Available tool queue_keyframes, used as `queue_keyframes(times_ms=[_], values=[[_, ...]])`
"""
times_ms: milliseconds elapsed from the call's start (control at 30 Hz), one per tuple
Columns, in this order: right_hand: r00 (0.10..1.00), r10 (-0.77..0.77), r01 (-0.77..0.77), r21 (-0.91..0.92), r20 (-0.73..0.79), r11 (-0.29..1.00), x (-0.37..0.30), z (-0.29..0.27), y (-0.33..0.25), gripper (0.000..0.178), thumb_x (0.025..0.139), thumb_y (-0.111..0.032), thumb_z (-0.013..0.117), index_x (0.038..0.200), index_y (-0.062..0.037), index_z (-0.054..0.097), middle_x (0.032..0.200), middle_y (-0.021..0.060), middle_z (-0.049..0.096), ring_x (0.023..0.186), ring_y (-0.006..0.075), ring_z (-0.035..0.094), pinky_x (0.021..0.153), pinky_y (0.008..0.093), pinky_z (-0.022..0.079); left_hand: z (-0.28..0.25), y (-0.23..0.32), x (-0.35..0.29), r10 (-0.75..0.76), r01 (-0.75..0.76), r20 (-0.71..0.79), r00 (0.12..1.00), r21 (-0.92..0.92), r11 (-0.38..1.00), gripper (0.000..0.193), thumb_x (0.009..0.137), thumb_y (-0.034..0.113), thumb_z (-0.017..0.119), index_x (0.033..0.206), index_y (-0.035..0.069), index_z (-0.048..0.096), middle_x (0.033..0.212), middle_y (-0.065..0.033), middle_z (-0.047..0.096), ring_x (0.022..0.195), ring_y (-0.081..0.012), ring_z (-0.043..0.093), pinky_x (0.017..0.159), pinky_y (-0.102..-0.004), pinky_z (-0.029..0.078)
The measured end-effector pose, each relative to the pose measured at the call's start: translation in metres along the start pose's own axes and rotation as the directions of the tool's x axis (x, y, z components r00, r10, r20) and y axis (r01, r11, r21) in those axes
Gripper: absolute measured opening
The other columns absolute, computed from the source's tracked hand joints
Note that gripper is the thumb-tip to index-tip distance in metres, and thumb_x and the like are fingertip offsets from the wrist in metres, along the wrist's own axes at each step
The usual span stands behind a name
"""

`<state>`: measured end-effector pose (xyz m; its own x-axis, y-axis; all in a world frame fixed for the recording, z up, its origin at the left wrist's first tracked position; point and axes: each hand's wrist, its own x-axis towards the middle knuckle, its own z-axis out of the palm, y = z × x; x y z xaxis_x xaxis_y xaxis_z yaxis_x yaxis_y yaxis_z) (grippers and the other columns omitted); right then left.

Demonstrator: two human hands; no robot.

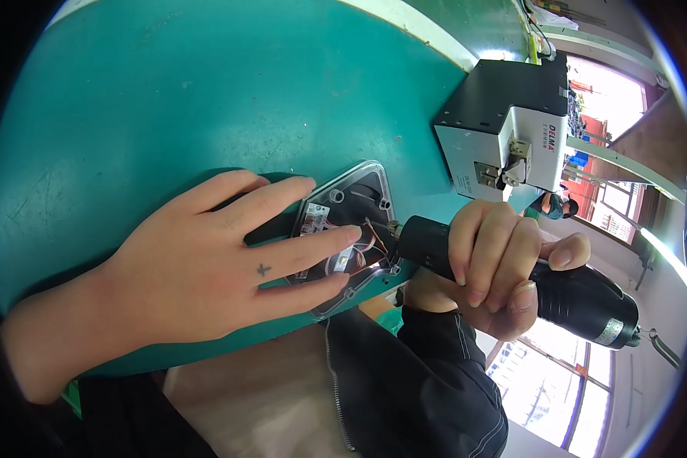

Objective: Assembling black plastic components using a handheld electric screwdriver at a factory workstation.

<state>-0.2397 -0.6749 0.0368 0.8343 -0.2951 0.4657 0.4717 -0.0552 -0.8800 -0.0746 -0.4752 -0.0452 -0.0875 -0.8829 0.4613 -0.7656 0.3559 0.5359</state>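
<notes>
My left hand (pixel 229 256) lies with its fingers spread over a plastic housing with a clear rim (pixel 368 169). Its fingertips rest on or just above the housing's inside, where thin wires and a small white circuit board (pixel 315 219) show. Wrapped round a black electric screwdriver (pixel 580 301) is my right hand (pixel 500 263). The tool is held tilted, its narrow tip at the housing's right edge by a corner. Exactly what the tip touches is too small to tell. Part of the housing is hidden under my left fingers.
A black and white box-shaped machine (pixel 504 126), with a metal mechanism on its front, stands on the green table (pixel 168 99) at the right. A cord leaves the screwdriver's rear end. Another person (pixel 555 204) is far off behind the machine. Bright windows lie beyond.
</notes>
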Motion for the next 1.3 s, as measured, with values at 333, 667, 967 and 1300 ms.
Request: queue_keyframes(times_ms=[333,667,967,1300], values=[[1.000,-0.024,0.024,-0.011,-0.001,1.000,0.000,0.000,0.001,0.038,0.093,-0.008,0.063,0.122,-0.0169,0.040,0.065,-0.0028,0.055,0.046,0.0107,0.056,0.043,0.0271,0.046,0.001,-0.001,0.000,0.002,-0.002,-0.007,1.000,-0.006,1.000,0.031,0.080,0.022,0.072,0.109,0.031,0.075,0.139,0.0061,0.061,0.120,-0.0309,0.059,0.092,-0.0387,0.050],[1.000,-0.019,0.020,-0.049,0.012,0.999,0.000,-0.003,-0.002,0.038,0.093,-0.008,0.063,0.123,-0.0170,0.042,0.066,-0.0030,0.055,0.047,0.0108,0.056,0.045,0.0277,0.047,0.002,0.000,0.002,0.000,-0.001,-0.020,1.000,-0.010,1.000,0.029,0.080,0.022,0.072,0.107,0.030,0.075,0.138,0.0057,0.063,0.119,-0.0311,0.059,0.091,-0.0390,0.051],[0.998,-0.062,0.064,-0.052,0.027,0.997,-0.005,0.000,0.005,0.037,0.092,-0.006,0.064,0.120,-0.0139,0.041,0.067,-0.0017,0.054,0.047,0.0111,0.056,0.044,0.0279,0.046,0.003,0.001,-0.001,-0.012,0.011,-0.012,1.000,-0.033,0.999,0.029,0.080,0.020,0.073,0.108,0.029,0.075,0.137,0.0049,0.063,0.118,-0.0316,0.060,0.090,-0.0397,0.051],[0.983,-0.161,0.160,-0.011,-0.085,0.987,0.005,-0.020,-0.036,0.033,0.094,-0.008,0.060,0.122,-0.0145,0.044,0.065,-0.0026,0.051,0.052,0.0107,0.053,0.052,0.0267,0.046,-0.017,0.001,0.019,0.086,-0.084,0.034,0.996,-0.034,0.996,0.039,0.075,0.021,0.078,0.114,0.020,0.074,0.133,-0.0029,0.063,0.113,-0.0335,0.062,0.087,-0.0416,0.052]])
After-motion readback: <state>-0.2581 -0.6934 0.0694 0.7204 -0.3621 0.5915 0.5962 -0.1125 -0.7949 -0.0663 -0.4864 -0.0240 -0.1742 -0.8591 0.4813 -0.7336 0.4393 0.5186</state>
